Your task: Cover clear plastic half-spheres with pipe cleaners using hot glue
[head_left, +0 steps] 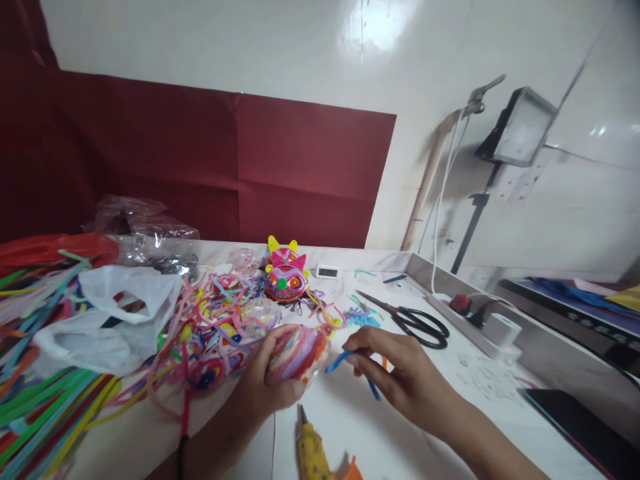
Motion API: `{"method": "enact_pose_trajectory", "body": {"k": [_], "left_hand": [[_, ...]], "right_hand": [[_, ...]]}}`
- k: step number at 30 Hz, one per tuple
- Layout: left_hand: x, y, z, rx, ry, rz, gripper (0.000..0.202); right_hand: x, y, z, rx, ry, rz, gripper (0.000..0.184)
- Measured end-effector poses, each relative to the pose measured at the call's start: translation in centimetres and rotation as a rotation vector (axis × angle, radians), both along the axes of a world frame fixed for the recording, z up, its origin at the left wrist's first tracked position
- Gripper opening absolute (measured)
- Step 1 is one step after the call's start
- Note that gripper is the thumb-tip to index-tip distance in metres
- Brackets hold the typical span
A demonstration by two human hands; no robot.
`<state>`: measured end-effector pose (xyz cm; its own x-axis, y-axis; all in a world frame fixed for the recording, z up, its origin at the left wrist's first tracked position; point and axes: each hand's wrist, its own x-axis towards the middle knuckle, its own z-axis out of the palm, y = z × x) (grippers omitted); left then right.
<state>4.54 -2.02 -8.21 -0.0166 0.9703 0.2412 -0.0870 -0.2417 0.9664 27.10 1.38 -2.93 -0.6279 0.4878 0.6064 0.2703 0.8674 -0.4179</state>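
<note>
The striped ball (pixel 299 355) is clasped in the left grip (pixel 267 390); the right grip (pixel 400 367), just beside, pinches a blue strip (pixel 337 362). Strip fitting appears in hand; the next move calls for careful alignment. Nearside of both grips lies a glue gun (pixel 313 450).

1 head-worn camera faces forward and down over the nearby table (pixel 370 433), seemingly tilted.

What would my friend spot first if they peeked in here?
Probably the colorful striped ball in the left hand, near the blue strip that the right hand holds. Behind them sit bright ornaments with yellow points on top. Long colorful strips spread along the left side.
</note>
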Motion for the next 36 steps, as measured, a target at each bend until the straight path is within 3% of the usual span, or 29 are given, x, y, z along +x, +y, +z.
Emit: {"method": "enact_pose_trajectory", "body": {"k": [13, 30, 36], "left_hand": [[0.2, -0.4, -0.2, 0.029, 0.051, 0.005, 0.061], [0.7, -0.7, -0.6, 0.033, 0.131, 0.07, 0.062], [0.9, -0.9, -0.1, 0.027, 0.157, 0.105, 0.062]], "right_hand": [[-0.6, -2.0, 0.5, 0.149, -0.012, -0.019, 0.006], [-1.3, -2.3, 0.2, -0.139, 0.025, -0.055, 0.008], [-1.7, -2.3, 0.0, -0.141, 0.067, -0.081, 0.011]]}}
